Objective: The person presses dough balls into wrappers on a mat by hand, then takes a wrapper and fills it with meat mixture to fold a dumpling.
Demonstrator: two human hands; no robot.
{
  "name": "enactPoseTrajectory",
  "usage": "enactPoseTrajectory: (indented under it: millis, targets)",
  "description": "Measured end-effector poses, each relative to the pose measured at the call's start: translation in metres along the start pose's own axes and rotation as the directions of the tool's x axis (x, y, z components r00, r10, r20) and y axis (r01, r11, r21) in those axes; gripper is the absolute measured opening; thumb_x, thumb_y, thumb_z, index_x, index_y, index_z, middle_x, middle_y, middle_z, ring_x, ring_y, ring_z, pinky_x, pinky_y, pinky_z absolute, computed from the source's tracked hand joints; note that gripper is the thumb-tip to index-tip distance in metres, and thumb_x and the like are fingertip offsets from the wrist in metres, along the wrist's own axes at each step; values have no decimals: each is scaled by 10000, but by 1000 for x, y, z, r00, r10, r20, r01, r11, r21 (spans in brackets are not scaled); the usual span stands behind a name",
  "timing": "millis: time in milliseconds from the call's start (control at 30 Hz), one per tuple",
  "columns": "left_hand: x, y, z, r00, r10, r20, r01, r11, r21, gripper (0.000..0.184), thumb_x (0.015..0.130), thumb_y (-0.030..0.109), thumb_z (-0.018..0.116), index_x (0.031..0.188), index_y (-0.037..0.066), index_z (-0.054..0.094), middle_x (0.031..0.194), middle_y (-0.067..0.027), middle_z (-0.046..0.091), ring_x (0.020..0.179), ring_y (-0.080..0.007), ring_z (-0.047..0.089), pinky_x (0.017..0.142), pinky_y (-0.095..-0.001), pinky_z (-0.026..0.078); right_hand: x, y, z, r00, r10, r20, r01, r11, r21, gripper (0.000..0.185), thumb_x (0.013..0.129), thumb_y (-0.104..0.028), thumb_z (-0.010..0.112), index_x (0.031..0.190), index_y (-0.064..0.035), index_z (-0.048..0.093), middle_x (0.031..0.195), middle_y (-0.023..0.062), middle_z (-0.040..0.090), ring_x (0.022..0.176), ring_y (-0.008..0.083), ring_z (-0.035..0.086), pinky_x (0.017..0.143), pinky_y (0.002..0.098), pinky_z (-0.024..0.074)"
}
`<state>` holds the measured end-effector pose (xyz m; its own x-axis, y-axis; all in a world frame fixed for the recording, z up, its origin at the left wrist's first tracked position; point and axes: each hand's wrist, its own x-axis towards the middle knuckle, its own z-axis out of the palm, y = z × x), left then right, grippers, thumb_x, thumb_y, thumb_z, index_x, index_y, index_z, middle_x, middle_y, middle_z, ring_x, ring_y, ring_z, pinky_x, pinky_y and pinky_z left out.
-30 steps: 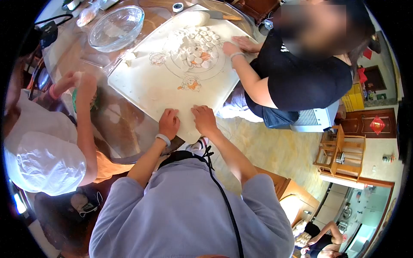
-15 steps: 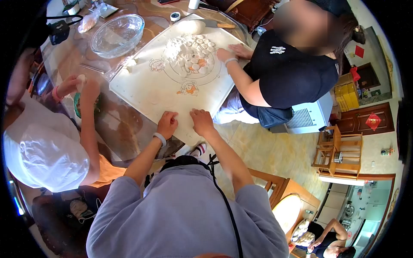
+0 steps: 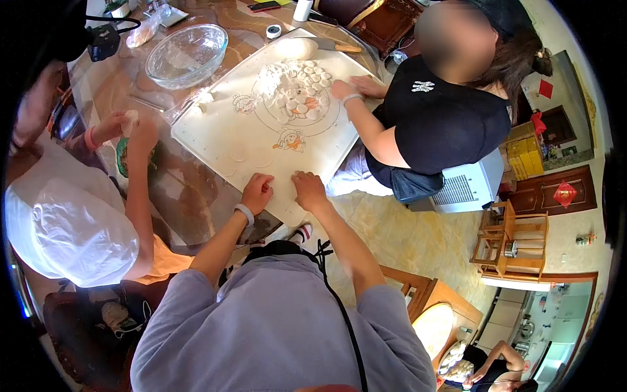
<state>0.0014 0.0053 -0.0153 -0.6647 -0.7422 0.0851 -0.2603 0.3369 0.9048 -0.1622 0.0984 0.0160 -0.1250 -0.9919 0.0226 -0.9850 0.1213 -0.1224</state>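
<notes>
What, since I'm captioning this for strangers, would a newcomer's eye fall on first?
Probably the pale mat, with white dough pieces scattered over its far half and a larger dough lump beside a knife near its far corner. Next, the clear glass bowl left of the mat. Then the wearer's left hand and right hand, by the mat's near corner.

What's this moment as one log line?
left hand: curled, near end of mat; right hand: near end; dough pieces: far half; glass bowl: beside mat
</notes>
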Motion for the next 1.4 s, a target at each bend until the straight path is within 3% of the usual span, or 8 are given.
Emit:
enactPoseTrajectory:
  millis: [200,300,500,1000,1100,1200,1300,1400]
  targets:
    - [2,-4,1,1000,-15,26,14,1000,13,260,753,32,566,1012,14,576,879,-100,515,731,-191,557,680,-282,472,3,-2,-8,994,26,104,-26,1000,-7,224,714,-46,550,935,-66,582,1023,97,561,932,255,556,775,363,443]
    - [3,-6,1,1000,1,23,-2,1000,3,256,754,34,563,1008,13,582,891,-99,521,725,-188,562,681,-277,476,8,-3,-14,959,102,265,-112,993,23,483,624,-54,643,1100,-69,565,1204,100,515,1058,254,509,881,371,404]
    - [2,-3,-2,999,4,34,-4,1000,-3,257,754,33,559,1009,12,584,907,-102,524,724,-186,568,680,-274,480,4,-2,-5,996,15,90,-12,999,-34,222,718,-70,561,940,-68,574,1016,88,557,932,250,550,780,359,437]
    - [-1,-4,-2,998,55,21,-55,998,-2,251,746,16,560,996,16,579,882,-95,518,707,-183,563,658,-271,475,5,-4,-8,990,61,127,-62,998,-2,215,712,-39,552,923,-67,584,989,92,555,938,259,543,798,365,441]
    - [1,-9,1,999,44,27,-43,998,-42,241,760,26,554,1000,16,572,873,-93,510,707,-176,542,652,-274,462,8,-4,-11,968,94,235,-100,995,15,457,633,-45,629,1084,-61,562,1179,104,519,1029,279,515,868,369,423]
    - [1,-12,3,999,17,31,-15,998,-54,243,766,24,554,1009,12,566,879,-93,508,720,-172,538,661,-272,458,4,-4,-10,995,42,91,-44,999,30,261,690,-39,577,950,-62,576,1008,99,547,942,265,545,797,366,441]
    - [0,-8,2,999,-32,31,33,998,-57,250,762,13,560,1012,9,566,893,-94,512,734,-173,545,675,-267,460,10,-5,-18,952,85,295,-89,996,0,532,607,-94,678,1120,-60,543,1213,106,502,1067,279,499,886,370,419]
    - [1,-4,-1,999,-35,21,36,997,-64,243,753,20,566,996,9,573,908,-97,521,742,-180,557,690,-272,466,10,-4,-18,952,76,297,-80,997,2,554,603,-111,694,1131,-59,534,1225,105,496,1076,277,497,892,370,417]
